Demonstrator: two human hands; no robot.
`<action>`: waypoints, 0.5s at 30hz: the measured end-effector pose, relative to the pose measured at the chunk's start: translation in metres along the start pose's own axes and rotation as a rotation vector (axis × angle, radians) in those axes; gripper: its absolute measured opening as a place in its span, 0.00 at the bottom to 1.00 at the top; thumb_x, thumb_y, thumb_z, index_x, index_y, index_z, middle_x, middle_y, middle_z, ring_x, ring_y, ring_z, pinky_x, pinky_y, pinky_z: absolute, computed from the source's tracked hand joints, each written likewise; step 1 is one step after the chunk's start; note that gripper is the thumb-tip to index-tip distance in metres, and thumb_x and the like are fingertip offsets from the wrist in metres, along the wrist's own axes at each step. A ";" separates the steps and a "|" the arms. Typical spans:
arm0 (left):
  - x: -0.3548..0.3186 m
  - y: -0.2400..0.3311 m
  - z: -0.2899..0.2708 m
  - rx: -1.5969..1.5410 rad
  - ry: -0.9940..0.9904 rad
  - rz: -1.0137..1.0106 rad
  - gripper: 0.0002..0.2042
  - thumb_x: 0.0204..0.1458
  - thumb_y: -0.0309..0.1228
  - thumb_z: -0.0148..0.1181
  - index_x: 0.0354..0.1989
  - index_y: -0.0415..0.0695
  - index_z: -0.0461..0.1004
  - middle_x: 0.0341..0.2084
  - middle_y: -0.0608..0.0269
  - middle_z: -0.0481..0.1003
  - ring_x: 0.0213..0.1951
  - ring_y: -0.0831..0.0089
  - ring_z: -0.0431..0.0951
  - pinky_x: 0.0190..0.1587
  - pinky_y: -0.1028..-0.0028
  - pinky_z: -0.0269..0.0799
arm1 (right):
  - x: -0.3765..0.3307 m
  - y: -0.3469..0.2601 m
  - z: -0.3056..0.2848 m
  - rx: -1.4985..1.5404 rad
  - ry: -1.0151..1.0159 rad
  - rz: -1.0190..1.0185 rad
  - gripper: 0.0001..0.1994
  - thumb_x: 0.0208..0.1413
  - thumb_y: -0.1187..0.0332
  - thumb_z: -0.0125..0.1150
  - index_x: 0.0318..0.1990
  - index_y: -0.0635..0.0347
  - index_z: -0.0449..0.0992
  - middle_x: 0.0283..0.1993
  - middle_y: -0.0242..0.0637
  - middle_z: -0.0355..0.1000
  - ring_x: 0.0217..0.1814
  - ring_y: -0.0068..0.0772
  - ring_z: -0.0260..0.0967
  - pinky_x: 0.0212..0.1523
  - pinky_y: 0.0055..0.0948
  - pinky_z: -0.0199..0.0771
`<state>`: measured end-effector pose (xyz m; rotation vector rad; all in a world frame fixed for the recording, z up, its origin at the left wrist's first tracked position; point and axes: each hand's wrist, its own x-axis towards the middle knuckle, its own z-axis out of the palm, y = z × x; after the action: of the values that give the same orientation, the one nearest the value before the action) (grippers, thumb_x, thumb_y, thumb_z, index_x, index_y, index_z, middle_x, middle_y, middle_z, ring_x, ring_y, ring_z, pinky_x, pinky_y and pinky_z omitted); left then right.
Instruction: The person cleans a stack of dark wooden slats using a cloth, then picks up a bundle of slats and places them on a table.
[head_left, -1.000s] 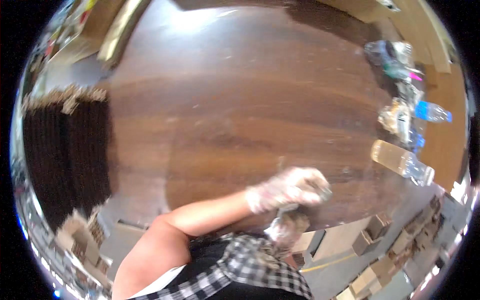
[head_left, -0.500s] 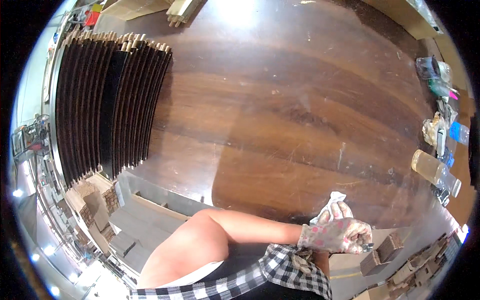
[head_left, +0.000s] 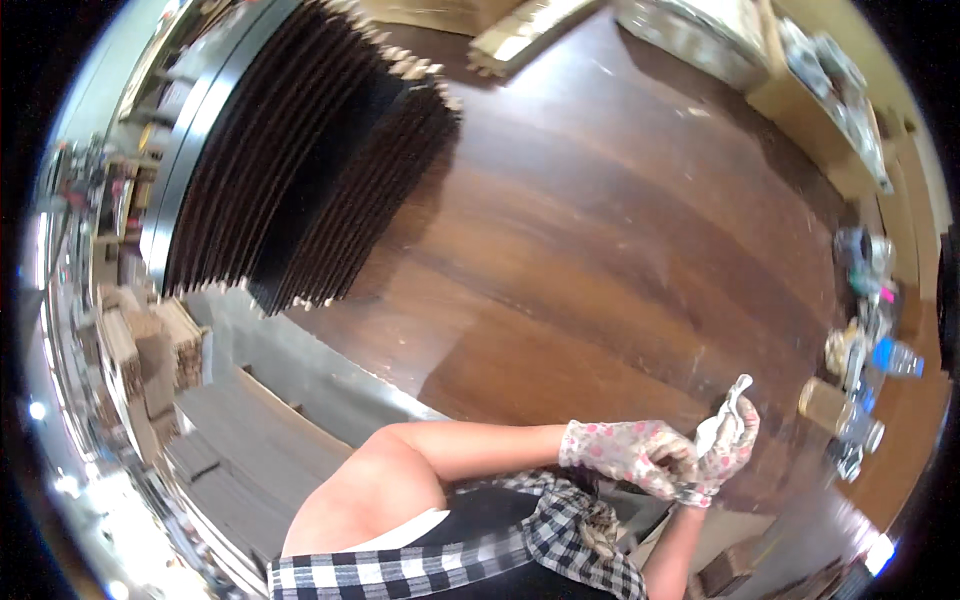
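Note:
Both of my hands wear pale gloves with pink spots, and they meet over the near right edge of the brown wooden table [head_left: 560, 290]. My right hand [head_left: 735, 440] is raised, its fingers closed round a crumpled white cloth [head_left: 716, 428] that sticks up past the fingertips. My left hand [head_left: 630, 455] reaches across from the left. Its curled fingers press at the cuff of the right glove, where a small dark patch shows at the fingertips. What they pinch there is too small to make out.
A row of dark slats with pale peg-like ends [head_left: 300, 160] stands at the left. Pale wooden strips [head_left: 530, 35] lie at the far edge. A cardboard box [head_left: 820, 130] is at the far right. Bottles, including a yellowish one [head_left: 825, 400], line the right side.
The view has turned, so the table and slats appear tilted. My right hand, mostly hidden behind the left before, now shows beyond it with the cloth. The left fingers have come to the right cuff.

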<state>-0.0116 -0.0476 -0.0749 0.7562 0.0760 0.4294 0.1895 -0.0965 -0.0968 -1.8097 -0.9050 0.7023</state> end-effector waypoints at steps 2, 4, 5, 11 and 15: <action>-0.020 -0.009 -0.027 0.054 0.057 0.035 0.12 0.49 0.29 0.63 0.40 0.37 0.73 0.34 0.67 0.74 0.39 0.79 0.71 0.43 0.75 0.67 | 0.028 -0.027 0.032 -0.144 -0.120 -0.031 0.10 0.58 0.76 0.50 0.46 0.64 0.72 0.46 0.35 0.70 0.48 0.27 0.66 0.51 0.27 0.66; -0.026 -0.019 -0.045 0.142 0.130 0.075 0.12 0.49 0.30 0.63 0.40 0.38 0.73 0.34 0.65 0.75 0.39 0.77 0.72 0.43 0.73 0.68 | 0.061 -0.027 0.064 -0.096 -0.236 -0.153 0.12 0.59 0.73 0.50 0.49 0.65 0.72 0.46 0.34 0.71 0.46 0.24 0.67 0.48 0.25 0.66; -0.025 -0.021 -0.050 0.229 0.067 0.107 0.13 0.48 0.31 0.63 0.40 0.38 0.73 0.34 0.64 0.75 0.39 0.75 0.73 0.43 0.72 0.68 | 0.075 -0.033 0.084 -0.121 -0.257 -0.214 0.12 0.59 0.73 0.50 0.49 0.65 0.72 0.46 0.35 0.71 0.47 0.25 0.67 0.49 0.25 0.66; -0.023 -0.035 -0.048 -0.015 -0.119 0.171 0.15 0.41 0.29 0.68 0.36 0.37 0.72 0.30 0.66 0.74 0.37 0.77 0.72 0.41 0.74 0.68 | 0.124 -0.028 0.159 -0.590 -0.252 -0.770 0.12 0.56 0.74 0.53 0.48 0.64 0.72 0.50 0.42 0.68 0.54 0.39 0.65 0.57 0.34 0.62; -0.024 -0.027 -0.047 -0.220 -0.069 0.157 0.18 0.38 0.27 0.70 0.38 0.36 0.72 0.30 0.66 0.73 0.34 0.79 0.72 0.37 0.77 0.68 | 0.128 -0.026 0.159 -0.533 -0.278 -0.767 0.12 0.57 0.76 0.52 0.48 0.64 0.73 0.50 0.42 0.68 0.55 0.39 0.65 0.58 0.34 0.61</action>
<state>-0.0337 -0.0443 -0.1298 0.5612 -0.0952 0.5509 0.1297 0.0946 -0.1417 -1.6079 -1.9704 0.2183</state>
